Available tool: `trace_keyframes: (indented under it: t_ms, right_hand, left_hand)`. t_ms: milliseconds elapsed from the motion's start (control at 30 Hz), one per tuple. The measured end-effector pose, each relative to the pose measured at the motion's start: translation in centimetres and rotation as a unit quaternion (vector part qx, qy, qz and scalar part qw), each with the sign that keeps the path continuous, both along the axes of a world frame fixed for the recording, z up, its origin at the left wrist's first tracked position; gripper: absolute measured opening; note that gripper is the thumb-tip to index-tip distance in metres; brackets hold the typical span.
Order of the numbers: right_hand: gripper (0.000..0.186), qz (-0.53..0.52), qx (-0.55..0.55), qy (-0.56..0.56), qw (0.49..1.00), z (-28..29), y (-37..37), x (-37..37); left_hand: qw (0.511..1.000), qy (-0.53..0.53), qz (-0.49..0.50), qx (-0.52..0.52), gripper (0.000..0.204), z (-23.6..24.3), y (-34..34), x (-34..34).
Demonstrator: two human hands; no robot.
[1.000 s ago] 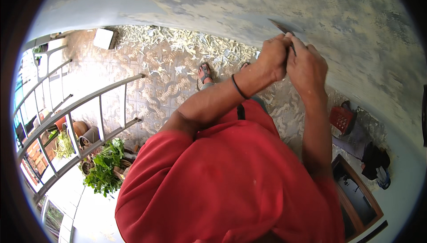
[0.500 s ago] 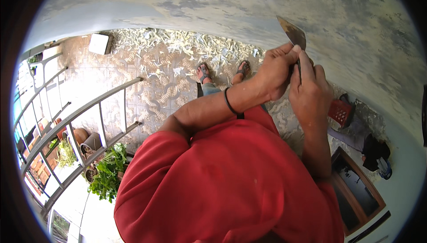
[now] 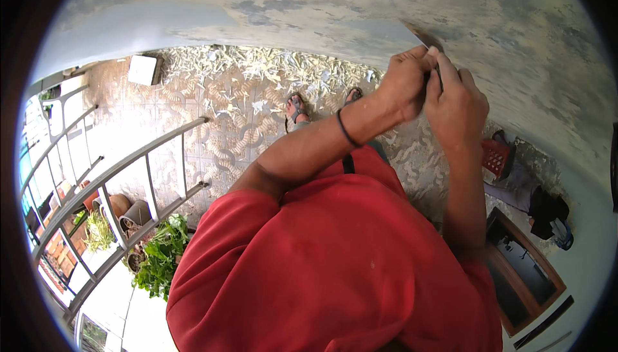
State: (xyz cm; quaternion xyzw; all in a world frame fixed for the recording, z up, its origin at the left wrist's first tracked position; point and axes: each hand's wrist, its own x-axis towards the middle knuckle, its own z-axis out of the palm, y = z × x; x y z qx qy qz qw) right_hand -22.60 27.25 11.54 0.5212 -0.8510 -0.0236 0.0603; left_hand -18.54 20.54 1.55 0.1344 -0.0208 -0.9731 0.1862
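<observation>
L hand and R hand are shifting a bit right vs. half a sec ago, & the scraper is turning so I'm seeing less of its flat side. Both hands are gripping it, close together, w/ its blade pointing toward the patchy wall; I can't tell if it's touching. Pale bits are lying on the floor by the wall.
</observation>
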Motion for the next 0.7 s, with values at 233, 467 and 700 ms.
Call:
trace_keyframes:
  t_ms: [233, 467, 700]
  right_hand:
    - [0.037, -0.032, 0.016, -0.076, 0.996, -3.0, 1.5, 0.7]
    - [0.034, 0.016, -0.067, -0.028, 0.997, 2.0, -0.6, 2.5]
    - [0.035, -0.005, 0.024, -0.040, 0.999, -1.9, 0.3, 1.5]
  left_hand:
    - [0.997, -0.054, -0.018, 0.048, 0.019, -2.3, 1.0, 1.8]
    - [1.000, -0.017, 0.014, 0.022, 0.020, 2.5, -0.2, 2.5]
    - [0.997, -0.051, -0.037, 0.044, 0.020, -1.9, 0.1, 1.8]
